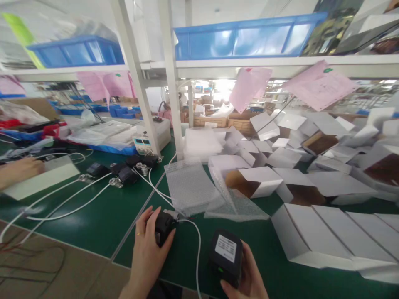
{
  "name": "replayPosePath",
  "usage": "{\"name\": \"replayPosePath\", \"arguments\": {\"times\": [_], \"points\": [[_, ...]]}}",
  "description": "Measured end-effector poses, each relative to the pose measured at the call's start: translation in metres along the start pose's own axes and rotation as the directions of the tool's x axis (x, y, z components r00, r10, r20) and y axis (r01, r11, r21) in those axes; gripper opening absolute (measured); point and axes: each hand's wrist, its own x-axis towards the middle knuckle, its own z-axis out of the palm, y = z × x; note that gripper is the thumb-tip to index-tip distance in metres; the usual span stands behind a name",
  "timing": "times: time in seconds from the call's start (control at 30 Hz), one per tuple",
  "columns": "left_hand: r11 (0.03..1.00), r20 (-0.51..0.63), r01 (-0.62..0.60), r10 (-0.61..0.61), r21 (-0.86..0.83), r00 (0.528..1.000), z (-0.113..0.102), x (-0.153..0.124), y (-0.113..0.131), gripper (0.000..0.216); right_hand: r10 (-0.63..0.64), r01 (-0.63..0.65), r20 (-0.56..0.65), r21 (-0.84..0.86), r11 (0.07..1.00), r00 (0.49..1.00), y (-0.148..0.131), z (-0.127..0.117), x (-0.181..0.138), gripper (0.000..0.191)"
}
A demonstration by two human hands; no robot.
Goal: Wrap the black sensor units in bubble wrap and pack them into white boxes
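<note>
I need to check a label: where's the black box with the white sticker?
Low in the head view, right of centre: the black box is in the right hand, right of the nearest white cable.

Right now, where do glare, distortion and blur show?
Head view: glare whitens the background below the shelf; highlights streak the right blue bin; the shelf posts slant, probably lens distortion; the label on the black box in the right hand is too blurred to read.

Both hands (pixel 148 253) around black devices (pixel 226 263) over a green bench (pixel 75 224), white boxes (pixel 307 226) alongside
</note>
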Motion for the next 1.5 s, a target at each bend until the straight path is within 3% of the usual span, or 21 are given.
{"name": "replayPosePath", "arguments": {"times": [0.1, 0.17, 0.23, 0.3, 0.37, 0.47, 0.5, 0.6, 0.83, 1.2, 1.33, 1.5], "points": [[0.998, -0.161, -0.059, 0.06, 0.008, 0.985, -0.007, -0.011, 0.018, 0.054, -0.055, 0.055, -0.038, 0.016, 0.998, 0.998, 0.001, 0.006, -0.004, 0.08], [0.992, -0.169, -0.097, 0.082, -0.083, 0.982, -0.015, -0.022, 0.033, 0.043, -0.062, 0.062, -0.041, 0.009, 0.998, 0.997, -0.001, 0.01, -0.004, 0.078], [0.961, -0.047, -0.119, 0.111, -0.249, 0.993, -0.021, -0.032, 0.048, 0.037, -0.065, 0.065, -0.026, -0.003, 0.998, 0.998, -0.006, 0.015, -0.004, 0.075], [0.901, 0.125, -0.055, 0.12, -0.431, 0.985, -0.02, -0.041, 0.06, 0.042, -0.062, 0.062, -0.005, -0.004, 0.998, 0.998, -0.014, 0.02, -0.005, 0.072], [0.809, 0.292, 0.094, 0.098, -0.58, 0.951, -0.014, -0.045, 0.07, 0.055, -0.04, 0.04, 0.013, 0.025, 0.999, 0.999, -0.022, 0.023, -0.007, 0.071], [0.606, 0.508, 0.362, 0.08, -0.708, 0.858, 0.003, -0.048, 0.077, 0.072, 0.029, -0.032, 0.055, 0.067, 0.997, 0.998, -0.032, 0.024, -0.01, 0.076], [0.533, 0.544, 0.426, 0.079, -0.731, 0.835, 0.009, -0.049, 0.079, 0.076, 0.055, -0.06, 0.08, 0.067, 0.996, 0.995, -0.035, 0.023, -0.01, 0.078], [0.391, 0.537, 0.472, 0.069, -0.79, 0.841, 0.02, -0.051, 0.082, 0.081, 0.129, -0.136, 0.188, 0.023, 0.99, 0.974, -0.044, 0.017, -0.009, 0.08], [0.405, 0.434, 0.361, 0.103, -0.84, 0.895, 0.008, -0.048, 0.089, 0.064, 0.092, -0.025, 0.344, -0.194, 0.981, 0.934, -0.046, 0.001, -0.002, 0.074], [0.459, 0.404, 0.308, 0.125, -0.833, 0.906, 0.007, -0.049, 0.093, 0.061, 0.087, -0.028, 0.36, -0.166, 0.986, 0.929, -0.041, -0.006, -0.001, 0.077], [0.457, 0.443, 0.347, 0.117, -0.819, 0.889, 0.005, -0.05, 0.089, 0.06, 0.116, -0.058, 0.363, -0.165, 0.985, 0.925, -0.047, -0.003, -0.001, 0.078], [0.424, 0.567, 0.513, 0.001, -0.747, 0.824, 0.004, -0.059, 0.08, 0.075, 0.13, -0.125, 0.278, -0.034, 0.992, 0.952, -0.048, 0.006, -0.005, 0.084]]}}
